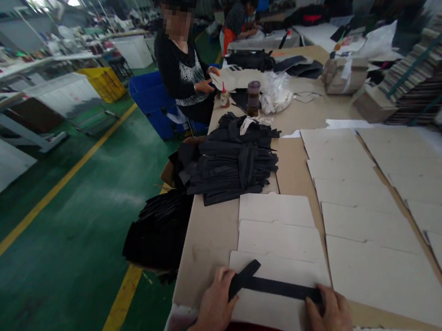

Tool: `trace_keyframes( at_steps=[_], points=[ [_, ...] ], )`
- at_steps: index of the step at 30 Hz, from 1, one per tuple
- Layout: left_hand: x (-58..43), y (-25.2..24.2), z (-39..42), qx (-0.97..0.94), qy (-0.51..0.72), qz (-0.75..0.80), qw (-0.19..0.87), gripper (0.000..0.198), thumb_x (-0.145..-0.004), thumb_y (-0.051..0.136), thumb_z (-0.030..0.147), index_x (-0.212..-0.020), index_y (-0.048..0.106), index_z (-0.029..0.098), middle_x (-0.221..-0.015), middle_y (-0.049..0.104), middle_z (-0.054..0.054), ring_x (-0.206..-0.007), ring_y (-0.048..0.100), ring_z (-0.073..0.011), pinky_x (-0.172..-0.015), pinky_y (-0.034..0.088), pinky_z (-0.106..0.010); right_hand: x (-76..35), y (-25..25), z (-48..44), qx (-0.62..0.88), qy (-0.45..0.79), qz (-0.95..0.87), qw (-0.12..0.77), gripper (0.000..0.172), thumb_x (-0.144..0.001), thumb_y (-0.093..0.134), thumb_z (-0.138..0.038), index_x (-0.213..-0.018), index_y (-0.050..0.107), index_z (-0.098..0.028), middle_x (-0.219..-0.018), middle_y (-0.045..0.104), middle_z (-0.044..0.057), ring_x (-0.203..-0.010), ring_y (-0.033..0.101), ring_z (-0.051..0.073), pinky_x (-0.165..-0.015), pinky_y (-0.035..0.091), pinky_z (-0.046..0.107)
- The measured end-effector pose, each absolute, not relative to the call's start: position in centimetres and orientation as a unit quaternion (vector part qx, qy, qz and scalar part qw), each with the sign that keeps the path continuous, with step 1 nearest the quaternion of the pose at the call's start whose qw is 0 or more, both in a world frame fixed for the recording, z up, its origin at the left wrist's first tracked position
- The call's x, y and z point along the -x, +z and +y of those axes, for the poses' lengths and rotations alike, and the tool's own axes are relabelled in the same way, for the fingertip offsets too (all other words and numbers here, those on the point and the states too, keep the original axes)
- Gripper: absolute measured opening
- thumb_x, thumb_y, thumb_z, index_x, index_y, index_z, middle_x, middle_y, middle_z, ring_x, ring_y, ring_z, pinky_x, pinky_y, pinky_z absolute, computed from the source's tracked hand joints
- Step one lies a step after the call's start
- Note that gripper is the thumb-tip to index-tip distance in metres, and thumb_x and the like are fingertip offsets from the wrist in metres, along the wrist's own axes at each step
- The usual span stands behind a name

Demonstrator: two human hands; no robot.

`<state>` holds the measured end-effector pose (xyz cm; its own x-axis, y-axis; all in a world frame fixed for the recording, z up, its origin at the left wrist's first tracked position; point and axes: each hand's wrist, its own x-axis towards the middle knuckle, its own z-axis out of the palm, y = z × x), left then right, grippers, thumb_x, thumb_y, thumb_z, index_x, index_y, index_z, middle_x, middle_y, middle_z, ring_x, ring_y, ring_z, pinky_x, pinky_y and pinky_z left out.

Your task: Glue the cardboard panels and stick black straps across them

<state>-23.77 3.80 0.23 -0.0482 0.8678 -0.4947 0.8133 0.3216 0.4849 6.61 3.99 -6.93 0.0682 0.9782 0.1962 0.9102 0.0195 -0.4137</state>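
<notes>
A black strip [280, 288] lies across a pale board [268, 310] at the table's near edge. My left hand [218, 300] grips the strip's left end between thumb and fingers, where a short black piece [247, 272] slants up to the right. At the other end, my right hand [331, 318] has thumb and fingers closed on the strip. More pale boards [276, 209] overlap in a column just beyond. Bundles of black strips [233, 162] are heaped at the table's left edge.
Rows of pale boards [387, 271] cover the table's right side. A box of black pieces [157, 233] stands left of the table. Farther back are a brown cup [253, 99], crumpled plastic [274, 93], tall board stacks [432, 69] and a person [181, 67] holding pale sheets.
</notes>
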Motion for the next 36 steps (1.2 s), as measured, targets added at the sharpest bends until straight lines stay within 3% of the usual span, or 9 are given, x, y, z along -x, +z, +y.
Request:
trace_keyframes(
  at_steps=[6, 9, 12, 15, 19, 24, 27, 31, 36],
  points=[
    [26.5, 3.5, 2.1, -0.508, 0.117, 0.74, 0.425, 0.043, -0.08, 0.06, 0.036, -0.119, 0.06, 0.019, -0.126, 0.056, -0.008, -0.112, 0.058, -0.0223, -0.098, 0.041, -0.028, -5.7, -6.0, 2.1, 0.719, 0.122, -0.652, 0.207, 0.049, -0.088, 0.043, -0.052, -0.114, 0.061, -0.015, -0.108, 0.06, 0.017, -0.1, 0.057, 0.036, -0.09, 0.046, 0.055],
    [26.7, 5.5, 2.9, -0.411, 0.207, 0.719, 0.521, 0.047, -0.086, 0.05, 0.057, -0.107, 0.064, 0.017, -0.093, 0.067, -0.006, -0.078, 0.061, -0.0189, -0.072, 0.048, -0.029, -3.8, -2.8, 3.6, 0.687, 0.24, -0.631, 0.268, 0.045, -0.086, 0.046, -0.058, -0.101, 0.065, -0.02, -0.103, 0.063, 0.013, -0.1, 0.058, 0.033, -0.092, 0.045, 0.048],
    [25.8, 6.7, 4.4, -0.306, 0.272, 0.666, 0.624, 0.069, -0.083, 0.039, 0.075, -0.103, 0.064, 0.014, -0.069, 0.061, -0.001, -0.045, 0.04, -0.0097, -0.043, 0.031, -0.024, -0.5, 1.4, 6.6, 0.625, 0.408, -0.612, 0.26, 0.04, -0.088, 0.045, -0.059, -0.078, 0.061, -0.025, -0.082, 0.063, 0.004, -0.081, 0.06, 0.023, -0.078, 0.048, 0.035],
    [24.8, 7.2, 5.4, -0.255, 0.329, 0.603, 0.681, 0.078, -0.079, 0.042, 0.081, -0.11, 0.061, 0.012, -0.069, 0.063, -0.002, -0.041, 0.036, -0.0066, -0.04, 0.022, -0.022, 3.1, 4.7, 9.2, 0.588, 0.499, -0.582, 0.258, 0.04, -0.088, 0.045, -0.061, -0.08, 0.061, -0.025, -0.08, 0.062, 0.002, -0.079, 0.058, 0.02, -0.074, 0.047, 0.031],
    [24.5, 7.2, 5.5, -0.225, 0.354, 0.545, 0.726, 0.08, -0.076, 0.048, 0.082, -0.109, 0.06, 0.01, -0.068, 0.063, -0.002, -0.038, 0.037, -0.005, -0.038, 0.019, -0.022, 6.3, 6.6, 11.3, 0.585, 0.594, -0.474, 0.283, 0.052, -0.082, 0.051, -0.064, -0.111, 0.061, -0.023, -0.093, 0.067, 0.003, -0.085, 0.061, 0.021, -0.074, 0.05, 0.031],
    [24.6, 6.9, 5.3, -0.209, 0.362, 0.526, 0.74, 0.076, -0.077, 0.05, 0.079, -0.11, 0.059, 0.012, -0.066, 0.061, 0.0, -0.036, 0.035, -0.0042, -0.038, 0.018, -0.022, 8.1, 7.8, 12.1, 0.574, 0.621, -0.453, 0.282, 0.065, -0.081, 0.052, -0.066, -0.125, 0.059, -0.019, -0.093, 0.068, 0.005, -0.081, 0.063, 0.022, -0.071, 0.053, 0.034],
    [24.3, 6.9, 5.3, -0.214, 0.374, 0.542, 0.722, 0.072, -0.08, 0.05, 0.076, -0.11, 0.058, 0.012, -0.068, 0.062, 0.0, -0.037, 0.034, -0.0033, -0.039, 0.017, -0.022, 8.6, 8.1, 11.7, 0.561, 0.616, -0.466, 0.296, 0.064, -0.084, 0.05, -0.063, -0.13, 0.058, -0.019, -0.106, 0.069, 0.008, -0.086, 0.064, 0.023, -0.074, 0.054, 0.036],
    [24.1, 7.1, 5.6, -0.22, 0.366, 0.582, 0.692, 0.071, -0.079, 0.051, 0.076, -0.108, 0.058, 0.012, -0.067, 0.06, 0.001, -0.04, 0.036, -0.0038, -0.04, 0.018, -0.021, 8.8, 8.0, 10.9, 0.572, 0.548, -0.51, 0.334, 0.053, -0.086, 0.051, -0.057, -0.123, 0.063, -0.021, -0.114, 0.067, 0.008, -0.096, 0.063, 0.023, -0.087, 0.05, 0.036],
    [24.0, 7.2, 5.9, -0.23, 0.35, 0.613, 0.67, 0.065, -0.079, 0.051, 0.076, -0.103, 0.056, 0.016, -0.068, 0.06, 0.002, -0.043, 0.038, -0.0043, -0.04, 0.019, -0.019, 8.8, 7.5, 10.3, 0.577, 0.568, -0.465, 0.358, 0.036, -0.08, 0.064, -0.053, -0.097, 0.065, -0.022, -0.078, 0.063, 0.0, -0.063, 0.053, 0.014, -0.058, 0.045, 0.027]
  ],
)
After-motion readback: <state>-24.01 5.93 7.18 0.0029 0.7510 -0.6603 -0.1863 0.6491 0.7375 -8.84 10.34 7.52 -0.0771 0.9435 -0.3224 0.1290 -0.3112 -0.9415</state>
